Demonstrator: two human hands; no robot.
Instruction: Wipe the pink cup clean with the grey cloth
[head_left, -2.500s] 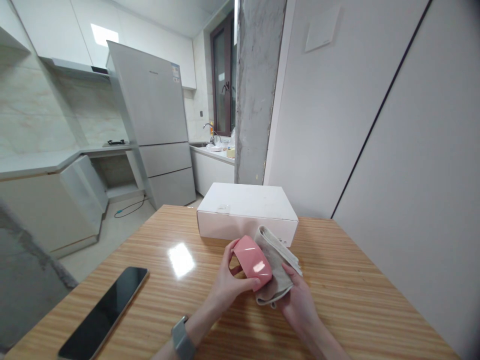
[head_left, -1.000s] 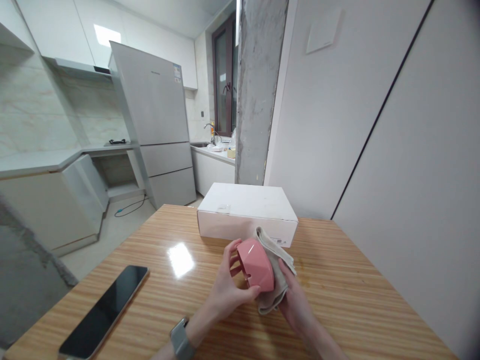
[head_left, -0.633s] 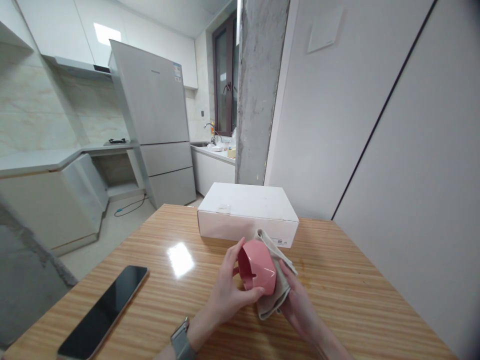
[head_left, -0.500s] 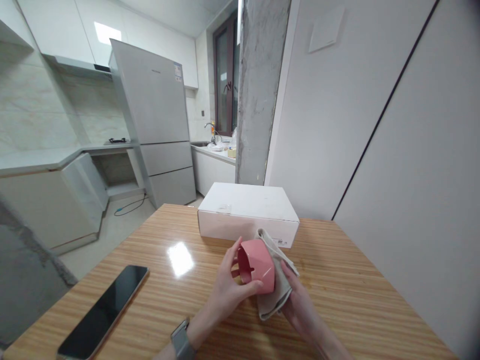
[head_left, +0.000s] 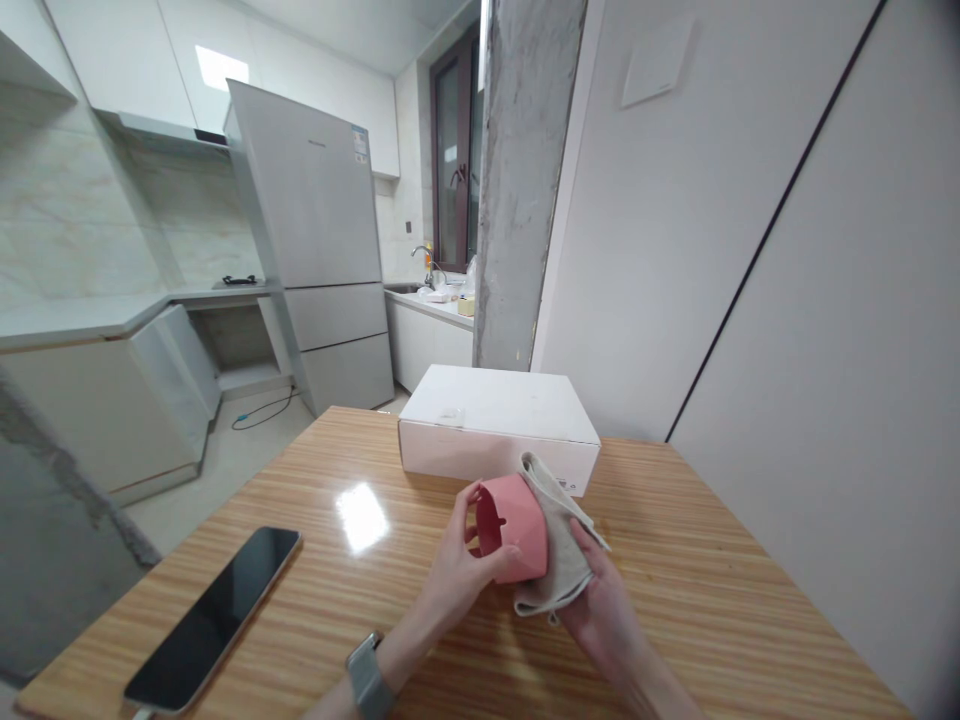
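Observation:
My left hand (head_left: 466, 552) grips a pink faceted pot (head_left: 517, 525) by its rim, thumb on the outside and fingers around the far edge. The pot is tipped on its side, its opening turned to the left with a small notch in the rim. Against the pot's base lies a folded grey-beige cloth (head_left: 561, 560). My right hand (head_left: 604, 600) holds this cloth from the right, thumb on top and the other fingers mostly hidden beneath. Both hands are above the wooden table (head_left: 360, 610).
Behind the hands stands a closed white box (head_left: 499, 405). A black-screened phone (head_left: 217, 620) lies on the left, a cable at its near end. Beyond the table are a grey fridge (head_left: 315, 200), a concrete pillar (head_left: 517, 180) and a white wall panel (head_left: 645, 250).
The cloth and my right hand have shifted slightly right and upward, and the cloth has spread a little at the pot's base. My left hand keeps its grip on the pot.

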